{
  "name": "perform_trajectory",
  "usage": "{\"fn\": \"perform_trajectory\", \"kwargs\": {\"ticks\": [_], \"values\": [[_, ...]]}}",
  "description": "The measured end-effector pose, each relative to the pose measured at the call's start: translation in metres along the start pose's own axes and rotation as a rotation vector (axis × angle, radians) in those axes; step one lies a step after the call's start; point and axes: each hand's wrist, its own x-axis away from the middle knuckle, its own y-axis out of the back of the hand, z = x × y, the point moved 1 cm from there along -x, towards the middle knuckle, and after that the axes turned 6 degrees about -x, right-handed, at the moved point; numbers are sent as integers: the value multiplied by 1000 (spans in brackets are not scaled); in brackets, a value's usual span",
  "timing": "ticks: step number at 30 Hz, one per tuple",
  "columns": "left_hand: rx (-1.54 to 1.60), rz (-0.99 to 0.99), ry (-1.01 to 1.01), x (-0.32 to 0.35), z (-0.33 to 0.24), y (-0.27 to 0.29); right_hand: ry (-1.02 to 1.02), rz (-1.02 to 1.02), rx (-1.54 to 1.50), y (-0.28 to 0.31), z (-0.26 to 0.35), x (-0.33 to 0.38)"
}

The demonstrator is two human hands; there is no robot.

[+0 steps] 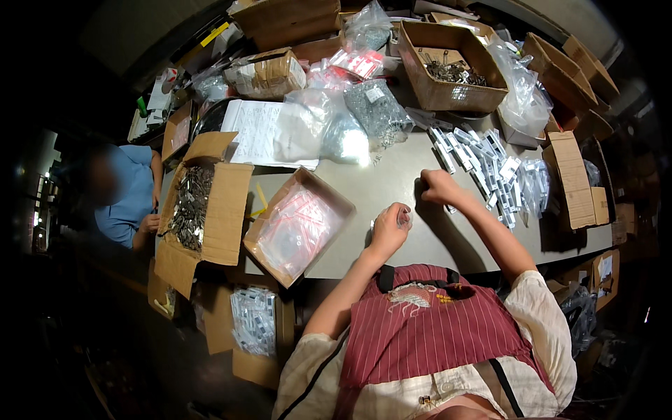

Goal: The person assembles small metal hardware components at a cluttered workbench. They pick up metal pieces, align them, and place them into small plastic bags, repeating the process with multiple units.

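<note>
My left hand (392,229) is over the front part of the table, fingers curled round a small clear plastic piece (404,219) that looks like a little bag. Most of that piece is hidden by the fingers. A little farther and to the right, my right hand (441,187) is closed, fingers bent down. Whatever it may hold cannot be made out. Just right of it lies a pile of white and grey metal-looking parts (483,164). An open carton of clear bags with red lines (294,227) sits left of my left hand.
A carton of dark metal parts (190,206) stands at the left, near a person in blue (129,192). Written sheets (252,133) and bags of small parts (378,112) lie farther back. Another parts box (451,66) is at the back; an open carton (575,180) is right.
</note>
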Motion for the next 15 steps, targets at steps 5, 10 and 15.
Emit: {"fn": "perform_trajectory", "kwargs": {"ticks": [5, 10, 15], "values": [[156, 44, 21, -9, 6, -10, -252, 233, -1088, 53, 18, 20], [170, 128, 65, -20, -8, -18, -141, 248, -1119, 64, 56, 37], [298, 61, -45, -18, -3, -19, -224, 12, -958, 57, 55, 37]]}}
